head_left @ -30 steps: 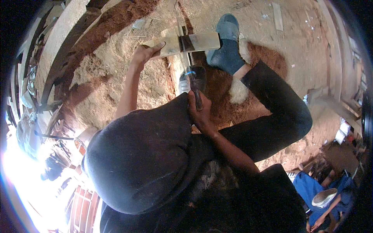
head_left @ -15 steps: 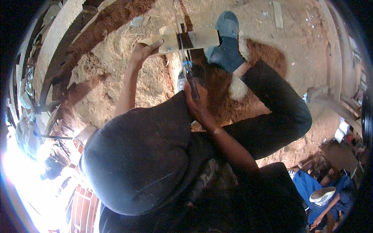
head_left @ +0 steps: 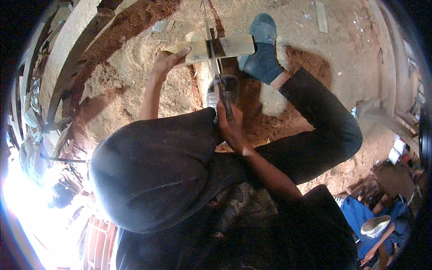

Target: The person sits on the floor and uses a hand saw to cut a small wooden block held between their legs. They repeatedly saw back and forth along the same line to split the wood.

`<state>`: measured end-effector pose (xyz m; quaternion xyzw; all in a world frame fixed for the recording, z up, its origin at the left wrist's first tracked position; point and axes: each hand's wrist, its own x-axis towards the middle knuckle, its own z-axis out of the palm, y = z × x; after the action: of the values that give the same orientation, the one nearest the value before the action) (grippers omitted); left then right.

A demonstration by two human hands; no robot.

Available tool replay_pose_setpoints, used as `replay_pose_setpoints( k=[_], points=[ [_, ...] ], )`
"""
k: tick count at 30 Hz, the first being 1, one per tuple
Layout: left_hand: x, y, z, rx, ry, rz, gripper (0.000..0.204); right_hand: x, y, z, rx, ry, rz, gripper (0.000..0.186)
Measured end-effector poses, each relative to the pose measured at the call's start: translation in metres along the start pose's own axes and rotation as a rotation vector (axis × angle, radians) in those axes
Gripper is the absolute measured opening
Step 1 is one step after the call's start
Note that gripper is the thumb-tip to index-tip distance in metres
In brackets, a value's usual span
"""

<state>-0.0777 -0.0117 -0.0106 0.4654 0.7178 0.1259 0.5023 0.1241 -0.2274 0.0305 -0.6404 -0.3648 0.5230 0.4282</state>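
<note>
My left hand grips the left end of a short pale board, thumb on top. The board lies crosswise over another piece of wood. In my right hand is the dark handle of a handsaw; its narrow blade points away from me and crosses the board near its middle. A dark shadow band lies on the board beside the blade. How deep the cut goes, I cannot tell. A dark shoe shows under the saw handle, and a grey-blue shoe is close to the board's right end.
Long timbers lean along the left side. Brown dirt and dust cover the ground, with a small wood strip at the far right. Another person in blue clothing sits at the lower right. Black cloth fills the near foreground.
My right hand has drawn the saw back toward me a little. The board and my left hand stay in nearly the same place. The black cloth in front has shifted slightly.
</note>
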Motion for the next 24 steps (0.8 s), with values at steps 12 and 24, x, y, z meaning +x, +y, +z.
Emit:
replay_pose_setpoints(
  k=[12,24],
  points=[
    [-0.002,0.001,0.000,0.011,-0.017,0.036,0.063,0.000,0.029,-0.002,-0.025,0.077,0.228,0.030],
    [0.002,-0.007,0.000,-0.053,-0.022,0.062,0.064,0.030,0.028,0.002,0.383,-0.050,0.156,0.031]
  ],
)
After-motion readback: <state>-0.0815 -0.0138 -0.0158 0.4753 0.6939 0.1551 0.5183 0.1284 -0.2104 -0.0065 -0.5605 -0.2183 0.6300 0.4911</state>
